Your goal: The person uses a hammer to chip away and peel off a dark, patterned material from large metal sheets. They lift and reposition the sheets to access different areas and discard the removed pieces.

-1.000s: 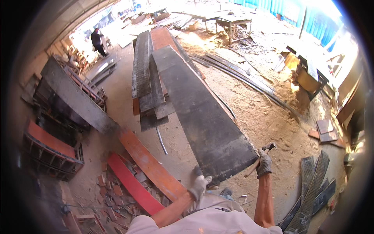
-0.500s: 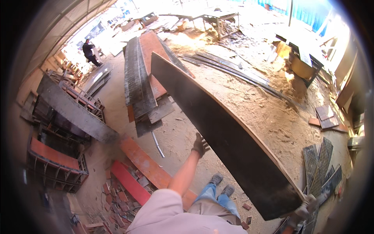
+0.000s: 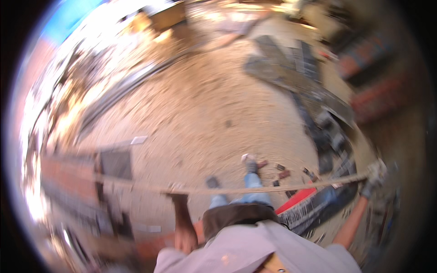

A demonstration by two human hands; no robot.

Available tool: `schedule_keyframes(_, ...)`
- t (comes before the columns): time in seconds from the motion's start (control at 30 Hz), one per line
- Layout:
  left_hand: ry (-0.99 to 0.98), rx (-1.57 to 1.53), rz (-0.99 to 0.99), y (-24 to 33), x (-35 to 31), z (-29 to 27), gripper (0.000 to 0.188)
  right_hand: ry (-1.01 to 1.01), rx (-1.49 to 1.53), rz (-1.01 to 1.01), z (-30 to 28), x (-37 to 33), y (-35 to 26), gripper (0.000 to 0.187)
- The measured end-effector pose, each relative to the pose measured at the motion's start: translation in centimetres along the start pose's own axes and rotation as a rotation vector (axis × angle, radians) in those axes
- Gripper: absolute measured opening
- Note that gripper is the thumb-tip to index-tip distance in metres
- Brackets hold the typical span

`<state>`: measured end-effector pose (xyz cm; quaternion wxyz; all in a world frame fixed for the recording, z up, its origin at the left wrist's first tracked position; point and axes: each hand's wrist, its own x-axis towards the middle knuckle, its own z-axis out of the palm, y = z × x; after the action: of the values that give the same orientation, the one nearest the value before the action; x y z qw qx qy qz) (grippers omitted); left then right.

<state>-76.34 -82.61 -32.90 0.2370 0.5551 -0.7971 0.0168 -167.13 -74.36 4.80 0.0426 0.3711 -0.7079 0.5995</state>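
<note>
A long flat board (image 3: 241, 189) lies across my front, seen almost edge-on as a pale narrow strip. Its right end is gripped by my gloved right hand (image 3: 375, 177), fingers closed round the end. My left hand (image 3: 176, 190), also gloved, is closed on the board's edge left of my legs, though blur softens its fingers. Most of the board's broad face is turned out of sight.
Stacked dark panels (image 3: 291, 82) lie on sandy ground at the right. A red strip (image 3: 296, 200) and small scraps (image 3: 283, 174) lie by my feet. Long metal bars (image 3: 118, 93) stretch along the left, beyond a pile of reddish boards (image 3: 68, 179).
My view has swung round to the right, with the board turned edge-on before me. My left hand has gone from open beside the board to closed on it; my right hand keeps its end.
</note>
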Motion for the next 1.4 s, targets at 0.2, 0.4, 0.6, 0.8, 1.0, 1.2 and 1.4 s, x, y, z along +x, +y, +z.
schedule_keyframes(0.2, 0.116, -1.246, -1.122, 12.7, 16.0, 9.6, 0.059, 0.214, -0.405, 0.080, -8.4, 9.4, 6.2, 0.021)
schedule_keyframes(0.4, -0.100, -1.670, -1.081, 39.0, 39.9, 10.4, 0.075, 0.603, -1.303, -0.401, -17.7, 25.9, 12.6, 0.035)
schedule_keyframes(0.6, -0.624, -1.201, -0.268, 47.6, 48.5, 8.2, 0.049, 0.290, -0.744, -0.172, -9.4, 20.2, 21.6, 0.049)
schedule_keyframes(0.8, -0.673, -0.877, -0.679, 31.7, 30.0, 8.9, 0.048, -0.346, -0.564, 0.563, 14.3, -5.5, 25.5, 0.021)
schedule_keyframes(1.0, -0.161, -0.253, -1.908, 17.8, -5.1, -3.6, 0.030, -1.052, -0.560, 0.682, 30.7, -20.8, 17.5, 0.014)
schedule_keyframes(1.2, 0.575, -0.581, -2.588, 25.3, -24.9, -9.6, 0.028, -1.414, -0.473, 0.638, 41.9, -26.0, 6.8, 0.016)
schedule_keyframes(1.4, -0.108, -0.722, -2.786, 28.1, -24.9, -3.6, 0.064, -1.491, -0.684, 0.554, 48.5, -34.1, -4.9, 0.020)
